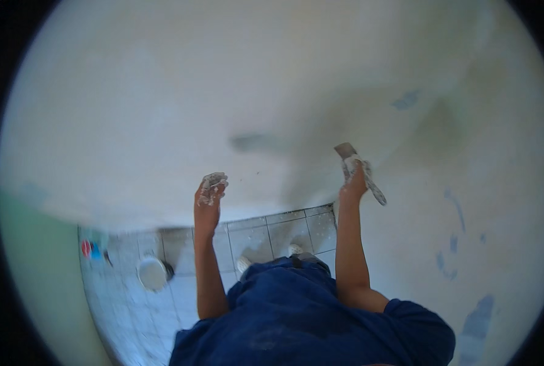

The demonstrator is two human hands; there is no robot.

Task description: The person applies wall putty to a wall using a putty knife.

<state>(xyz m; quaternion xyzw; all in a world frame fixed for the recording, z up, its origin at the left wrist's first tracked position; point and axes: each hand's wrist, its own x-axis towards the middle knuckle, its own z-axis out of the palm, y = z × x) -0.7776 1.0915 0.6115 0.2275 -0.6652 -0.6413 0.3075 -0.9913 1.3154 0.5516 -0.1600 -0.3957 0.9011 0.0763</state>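
My right hand point(356, 177), smeared with white paste, is closed around a putty knife point(345, 149). The knife's flat blade points up toward the white wall point(162, 110), and its handle sticks out below the hand on the right. Whether the blade touches the wall cannot be told. My left hand point(208, 194) is raised in front of the same wall, with the fingers curled and coated in white paste. Something greyish and paste-covered shows at those fingers, too small and smeared to name.
A pale round bucket point(153, 274) stands on the tiled floor point(247, 238) at the lower left. Beyond it lie a red round item point(87, 248) and a blue item point(96, 251). A green wall point(40, 256) rises at the left; the right wall point(406, 244) bears bluish-grey patches.
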